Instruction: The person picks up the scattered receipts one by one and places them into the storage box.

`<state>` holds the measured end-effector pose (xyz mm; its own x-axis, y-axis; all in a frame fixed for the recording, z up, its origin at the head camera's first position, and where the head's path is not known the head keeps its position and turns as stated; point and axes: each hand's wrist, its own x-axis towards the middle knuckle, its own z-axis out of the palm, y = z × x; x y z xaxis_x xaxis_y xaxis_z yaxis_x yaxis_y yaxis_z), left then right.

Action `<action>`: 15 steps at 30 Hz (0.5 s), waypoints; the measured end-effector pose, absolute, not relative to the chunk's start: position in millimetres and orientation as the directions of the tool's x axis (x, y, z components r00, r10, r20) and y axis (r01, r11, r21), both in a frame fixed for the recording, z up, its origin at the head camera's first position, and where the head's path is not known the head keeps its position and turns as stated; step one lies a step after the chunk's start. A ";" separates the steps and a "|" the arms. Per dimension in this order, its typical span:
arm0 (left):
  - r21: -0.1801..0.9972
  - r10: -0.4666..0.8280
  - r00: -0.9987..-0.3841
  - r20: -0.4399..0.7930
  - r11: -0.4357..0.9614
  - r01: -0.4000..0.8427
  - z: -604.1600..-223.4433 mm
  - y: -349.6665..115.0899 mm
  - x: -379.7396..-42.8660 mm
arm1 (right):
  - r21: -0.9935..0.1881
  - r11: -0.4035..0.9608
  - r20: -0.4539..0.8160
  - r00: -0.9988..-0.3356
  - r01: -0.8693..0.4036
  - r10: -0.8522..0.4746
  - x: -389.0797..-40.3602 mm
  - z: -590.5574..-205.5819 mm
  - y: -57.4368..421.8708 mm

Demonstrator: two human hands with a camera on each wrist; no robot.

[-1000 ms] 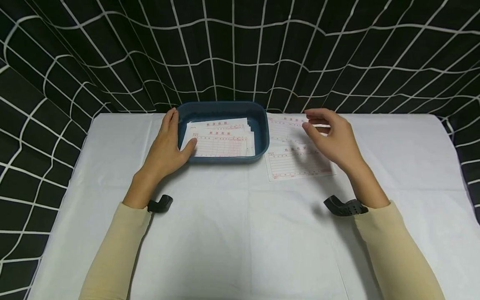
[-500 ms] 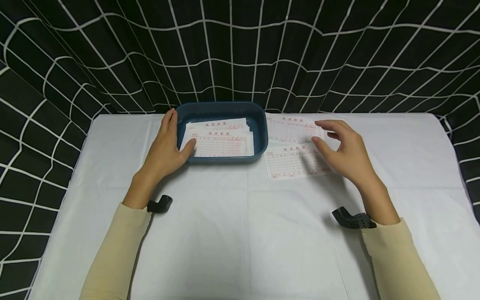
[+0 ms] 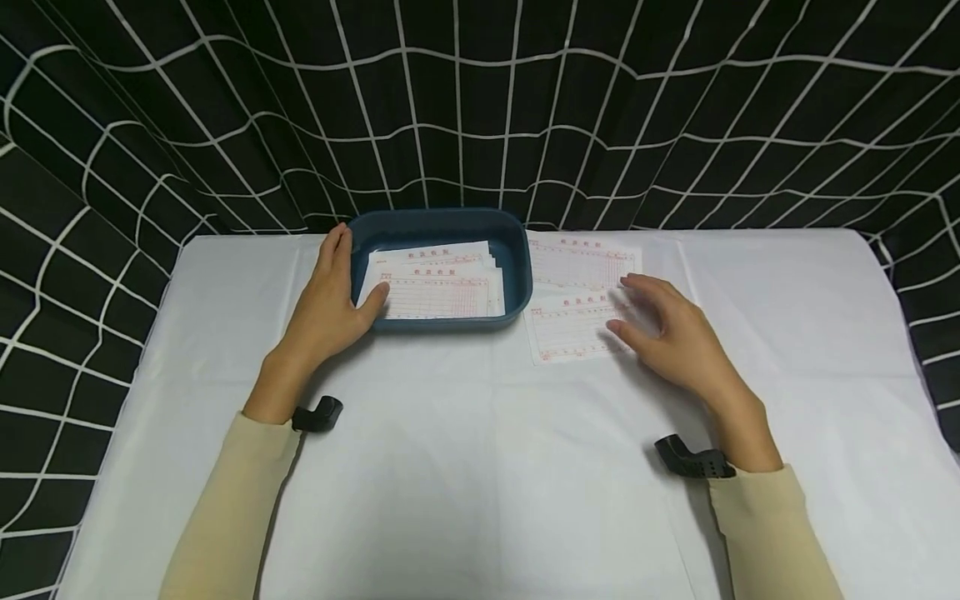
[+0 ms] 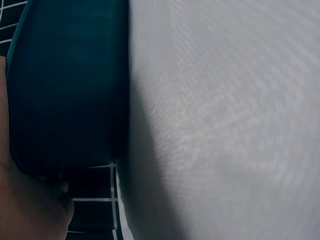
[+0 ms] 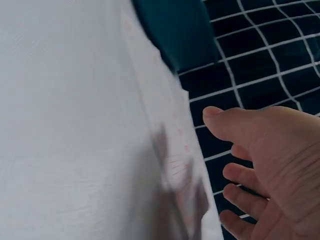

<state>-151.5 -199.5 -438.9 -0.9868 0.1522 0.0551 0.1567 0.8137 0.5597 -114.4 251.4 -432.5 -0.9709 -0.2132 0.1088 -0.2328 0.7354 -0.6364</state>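
Observation:
A dark blue plastic basin [image 3: 450, 325] stands near the table's back edge with several printed receipt slips [image 3: 438, 296] lying inside. My left hand [image 3: 318, 312] holds the basin's left end, thumb over the front rim and fingers along the outer side; in the left wrist view the hand [image 4: 25, 205] shows beside the basin wall [image 4: 70, 100]. Two more slips lie right of the basin: an upper receipt [image 3: 577, 265] and a lower receipt [image 3: 562, 333] in front of it. Over the lower one's right part hovers my right hand [image 3: 678, 342], fingers and thumb apart, holding nothing.
White cloth [image 3: 487, 483] covers the table. A black curtain with a white grid [image 3: 480, 108] hangs close behind the table's back edge and along both sides. Each wrist carries a black strap-like camera mount [image 3: 693, 458].
My right hand has moved down from the upper receipt to above the lower one, with its fingers still parted. The left hand stays at the basin's left end.

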 end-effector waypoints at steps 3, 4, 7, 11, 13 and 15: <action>0.555 0.149 -0.987 0.055 0.818 0.154 -439.6 -199.4 -151.0 | -0.619 0.754 0.074 -0.972 -0.220 -0.223 -112.6 -438.2 251.4; 0.554 0.147 -0.987 0.056 0.818 0.154 -439.5 -199.5 -150.9 | -0.612 0.760 0.067 -0.972 -0.219 -0.226 -112.4 -439.5 251.2; 0.555 0.149 -0.987 0.062 0.816 0.159 -439.2 -199.6 -151.0 | -0.595 0.773 0.055 -0.971 -0.220 -0.234 -112.4 -443.6 252.0; 0.561 0.154 -0.986 0.063 0.811 0.162 -440.0 -199.0 -151.0 | -0.571 0.796 0.024 -0.974 -0.199 -0.227 -111.9 -446.7 254.5; 0.563 0.155 -0.986 0.064 0.810 0.164 -440.7 -198.7 -151.3 | -0.566 0.805 0.005 -0.977 -0.179 -0.213 -111.4 -446.8 255.3; 0.561 0.153 -0.986 0.068 0.811 0.165 -441.6 -198.9 -151.5 | -0.560 0.812 -0.008 -0.978 -0.167 -0.206 -111.7 -446.7 255.7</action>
